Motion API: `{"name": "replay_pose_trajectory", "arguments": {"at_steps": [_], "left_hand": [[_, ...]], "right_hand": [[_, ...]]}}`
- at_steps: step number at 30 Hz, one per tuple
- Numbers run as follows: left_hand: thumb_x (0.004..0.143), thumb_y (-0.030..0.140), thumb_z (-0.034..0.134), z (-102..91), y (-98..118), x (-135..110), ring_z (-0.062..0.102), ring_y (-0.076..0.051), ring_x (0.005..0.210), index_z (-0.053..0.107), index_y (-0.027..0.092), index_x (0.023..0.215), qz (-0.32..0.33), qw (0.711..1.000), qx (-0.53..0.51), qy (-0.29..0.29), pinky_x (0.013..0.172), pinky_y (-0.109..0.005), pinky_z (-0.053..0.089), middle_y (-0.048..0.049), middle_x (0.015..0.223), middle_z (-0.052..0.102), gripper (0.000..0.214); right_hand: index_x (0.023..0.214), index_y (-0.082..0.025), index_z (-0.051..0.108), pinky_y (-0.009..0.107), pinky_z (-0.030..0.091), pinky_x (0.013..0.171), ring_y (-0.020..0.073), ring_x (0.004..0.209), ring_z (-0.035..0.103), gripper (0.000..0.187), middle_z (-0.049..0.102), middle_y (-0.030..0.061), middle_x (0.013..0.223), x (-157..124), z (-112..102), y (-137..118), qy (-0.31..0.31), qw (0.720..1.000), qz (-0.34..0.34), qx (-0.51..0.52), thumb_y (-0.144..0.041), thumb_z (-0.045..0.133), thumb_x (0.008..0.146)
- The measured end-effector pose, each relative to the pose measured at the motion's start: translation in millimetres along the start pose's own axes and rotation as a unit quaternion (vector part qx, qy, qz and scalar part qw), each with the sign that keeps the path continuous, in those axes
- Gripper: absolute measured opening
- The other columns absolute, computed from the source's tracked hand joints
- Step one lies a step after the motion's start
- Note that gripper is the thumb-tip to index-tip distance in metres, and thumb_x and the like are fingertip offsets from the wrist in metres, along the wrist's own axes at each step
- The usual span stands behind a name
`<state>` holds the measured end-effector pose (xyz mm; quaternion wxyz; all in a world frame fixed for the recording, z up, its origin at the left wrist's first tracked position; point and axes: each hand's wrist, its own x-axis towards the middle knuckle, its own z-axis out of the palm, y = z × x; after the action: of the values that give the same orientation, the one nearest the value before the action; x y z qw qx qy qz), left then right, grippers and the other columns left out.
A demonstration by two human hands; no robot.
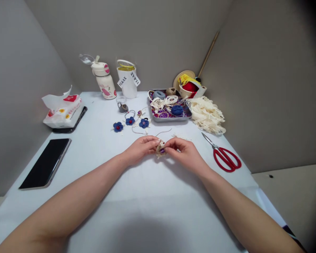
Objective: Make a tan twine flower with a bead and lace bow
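Observation:
Between my two hands, over the middle of the table, is a small beige crocheted flower (161,150) with a purple bead at its centre. My left hand (143,147) pinches its left edge between thumb and fingers. From the right, my right hand (181,151) grips the flower near the bead, fingertips closed; they hide part of it. A thin cord (164,132) runs out behind the hands. Just beyond lie blue crocheted flowers with beads, one (118,127) at the left, another (130,121) in the middle and a third (144,123) nearest my hands.
A metal tray (171,119) holds yarn balls and lace. Beside it are cream lace trim (208,116) and a tub of yarn (187,92). Red-handled scissors (223,156) lie right; a phone (46,163) and tissue pack (64,112) left. A bottle (105,82) and white canister (127,82) stand behind.

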<state>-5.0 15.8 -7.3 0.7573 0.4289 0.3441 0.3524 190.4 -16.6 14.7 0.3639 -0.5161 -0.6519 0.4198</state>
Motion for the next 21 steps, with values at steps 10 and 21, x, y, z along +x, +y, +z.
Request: {"name": "replay_pose_trajectory", "arguments": {"at_steps": [10,21], "left_hand": [[0.068,0.032,0.081,-0.7,4,3,0.057,-0.010,0.067,0.065,0.015,0.076,0.088,0.985,-0.015,0.144,0.073,-0.026,0.047,0.0010,0.072,0.063,0.024],[0.064,0.028,0.080,14.1,59,32,0.056,-0.010,0.064,0.061,0.016,0.079,0.084,0.981,0.133,0.118,0.062,-0.024,0.046,0.0001,0.073,0.062,0.026]], "right_hand": [[0.080,-0.018,0.068,0.025,0.038,0.061,0.0115,0.065,0.051,0.010,0.065,-0.0009,0.072,-8,-5,-10,-0.124,0.991,0.042,-0.004,-0.026,0.063,0.079],[0.076,-0.018,0.067,0.022,0.037,0.058,0.0088,0.061,0.052,0.010,0.063,-0.0025,0.067,-15,14,-2,-0.162,0.986,0.009,-0.048,-0.016,0.058,0.078]]}}
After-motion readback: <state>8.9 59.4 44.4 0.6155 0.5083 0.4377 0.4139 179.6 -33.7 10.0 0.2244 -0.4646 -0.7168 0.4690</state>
